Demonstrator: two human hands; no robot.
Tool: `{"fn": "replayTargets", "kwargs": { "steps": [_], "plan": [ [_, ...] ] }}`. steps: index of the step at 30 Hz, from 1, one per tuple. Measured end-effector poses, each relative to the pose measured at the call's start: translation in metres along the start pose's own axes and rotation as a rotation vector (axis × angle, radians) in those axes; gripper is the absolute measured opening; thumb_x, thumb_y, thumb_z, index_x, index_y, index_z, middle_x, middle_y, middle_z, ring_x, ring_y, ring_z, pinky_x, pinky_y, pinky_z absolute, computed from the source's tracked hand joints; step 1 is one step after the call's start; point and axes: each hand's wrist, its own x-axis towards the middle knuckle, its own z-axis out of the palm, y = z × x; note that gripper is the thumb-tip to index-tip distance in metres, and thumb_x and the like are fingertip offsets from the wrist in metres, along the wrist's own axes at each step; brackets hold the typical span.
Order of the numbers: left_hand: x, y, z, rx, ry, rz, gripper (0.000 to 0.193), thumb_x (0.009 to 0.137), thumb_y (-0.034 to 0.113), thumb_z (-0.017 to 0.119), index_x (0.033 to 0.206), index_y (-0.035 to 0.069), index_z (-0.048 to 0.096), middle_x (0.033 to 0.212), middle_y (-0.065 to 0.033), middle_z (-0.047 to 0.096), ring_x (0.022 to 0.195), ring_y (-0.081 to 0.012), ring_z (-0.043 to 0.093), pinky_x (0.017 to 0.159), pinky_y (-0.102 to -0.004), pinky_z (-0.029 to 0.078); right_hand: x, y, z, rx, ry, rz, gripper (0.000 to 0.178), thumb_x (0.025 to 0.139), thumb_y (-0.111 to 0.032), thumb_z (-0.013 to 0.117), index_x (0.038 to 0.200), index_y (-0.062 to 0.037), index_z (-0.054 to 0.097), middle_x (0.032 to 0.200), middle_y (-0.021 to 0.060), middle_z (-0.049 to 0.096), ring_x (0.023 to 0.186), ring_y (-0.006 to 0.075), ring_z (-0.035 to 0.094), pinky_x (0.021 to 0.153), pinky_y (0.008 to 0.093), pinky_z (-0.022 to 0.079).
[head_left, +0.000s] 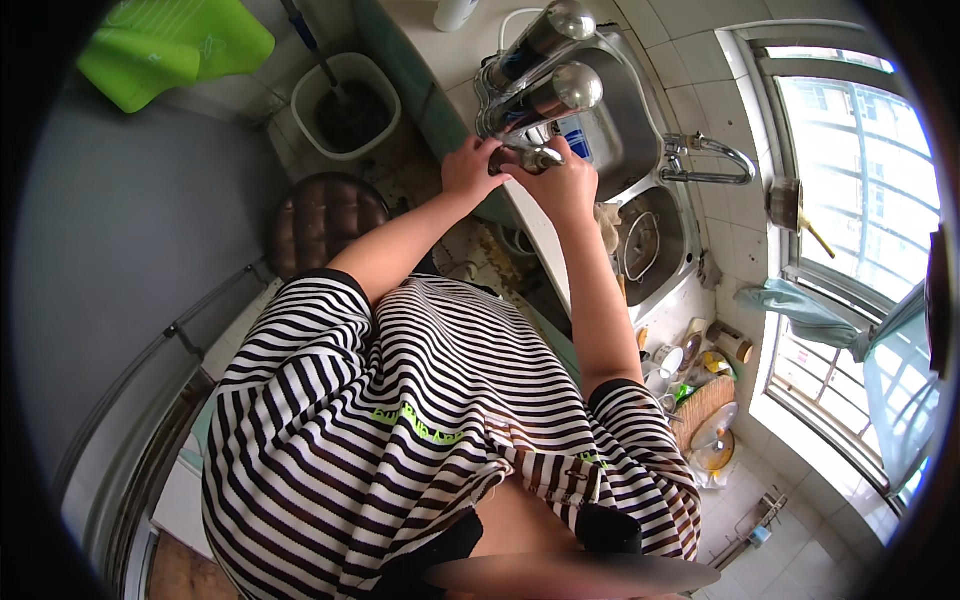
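Two chrome canisters with domed ends, a nearer one and a farther one, lean side by side on the counter by the sink, like a water filter. Just below them, a smaller shiny metal piece with a dark part shows between my hands. My left hand is closed round its left side, fingers curled. On its right side my right hand grips it with bent fingers. The fingers hide much of the piece, so I cannot tell whether it joins the canisters.
A steel sink with a chrome tap lies to the right; its second basin holds a lid. Dishes and a wicker tray stand lower right. On the left are a white bucket and a brown padded stool.
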Motion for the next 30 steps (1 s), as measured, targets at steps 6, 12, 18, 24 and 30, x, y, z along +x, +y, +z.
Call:
{"fn": "replayTargets", "kwargs": {
  "steps": [6, 12, 18, 24, 30],
  "plan": [
    [0.000, 0.001, -0.004, 0.041, 0.007, 0.021, 0.055, 0.065, 0.031, 0.083, 0.112, 0.019, 0.060, 0.101, -0.0077, 0.058, 0.086, -0.0313, 0.064, 0.071, -0.0436, 0.053, 0.006, -0.009, -0.014, 0.056, -0.106, 0.045, 0.055, 0.061, -0.038, 0.086, 0.100, -0.0077, 0.063, 0.088, 0.0145, 0.070, 0.081, 0.0336, 0.069, 0.070, 0.0407, 0.055],
    [0.000, 0.006, -0.006, 0.031, -0.022, 0.004, 0.056, 0.065, 0.032, 0.083, 0.113, 0.020, 0.059, 0.102, -0.0078, 0.058, 0.087, -0.0313, 0.064, 0.071, -0.0442, 0.053, 0.006, 0.010, -0.011, 0.146, -0.132, -0.056, 0.048, 0.066, -0.029, 0.079, 0.107, -0.0091, 0.066, 0.086, 0.0158, 0.070, 0.081, 0.0340, 0.068, 0.073, 0.0422, 0.055],
    [0.000, 0.002, -0.004, 0.054, -0.016, 0.024, 0.056, 0.064, 0.034, 0.084, 0.113, 0.020, 0.060, 0.100, -0.0080, 0.058, 0.087, -0.0305, 0.064, 0.070, -0.0441, 0.052, 0.005, 0.002, -0.007, 0.016, -0.153, 0.010, 0.052, 0.065, -0.034, 0.082, 0.105, -0.0046, 0.066, 0.079, 0.0164, 0.070, 0.077, 0.0346, 0.069, 0.071, 0.0422, 0.054],
    [0.000, 0.002, -0.003, 0.021, -0.001, 0.011, 0.055, 0.063, 0.027, 0.083, 0.113, 0.021, 0.059, 0.100, -0.0077, 0.057, 0.088, -0.0311, 0.063, 0.069, -0.0444, 0.052, 0.006, 0.012, -0.003, 0.139, -0.074, -0.174, 0.055, 0.066, -0.036, 0.083, 0.107, -0.0034, 0.065, 0.073, 0.0180, 0.068, 0.071, 0.0358, 0.068, 0.068, 0.0425, 0.054],
    [0.000, 0.000, -0.002, 0.018, -0.005, 0.016, 0.054, 0.063, 0.026, 0.082, 0.112, 0.022, 0.059, 0.100, -0.0076, 0.058, 0.087, -0.0314, 0.063, 0.068, -0.0443, 0.051, 0.006, 0.013, 0.002, 0.063, -0.138, -0.117, 0.053, 0.067, -0.039, 0.082, 0.102, -0.0024, 0.066, 0.072, 0.0181, 0.068, 0.070, 0.0354, 0.068, 0.066, 0.0427, 0.054]
  ]
}}
